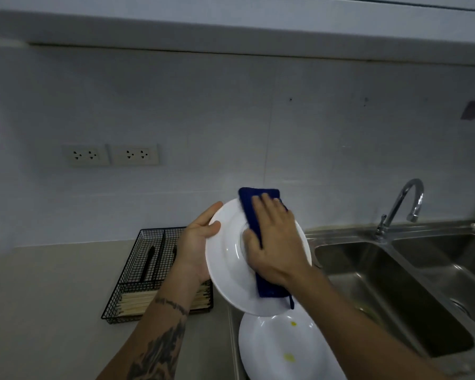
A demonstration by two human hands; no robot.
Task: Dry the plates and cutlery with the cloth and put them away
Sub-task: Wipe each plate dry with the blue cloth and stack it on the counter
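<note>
Left hand (pixel 196 244) grips the rim of a tilted white plate (pixel 231 272), held above the counter's (pixel 52 297) sink-side edge; right hand (pixel 274 242), fingers flat, presses a blue cloth (pixel 269 286) against it.

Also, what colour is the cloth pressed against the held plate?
Dark blue; the cloth shows clearly in the head view, the only one.

No writing, label, brand mark or number can be read anywhere in the view. The two wall sockets (pixel 110 155) at centre left of the frame show only their pin holes, and the small dark patch (pixel 472 110) on the wall at upper right is too blurred to show whether it carries any print.
</note>
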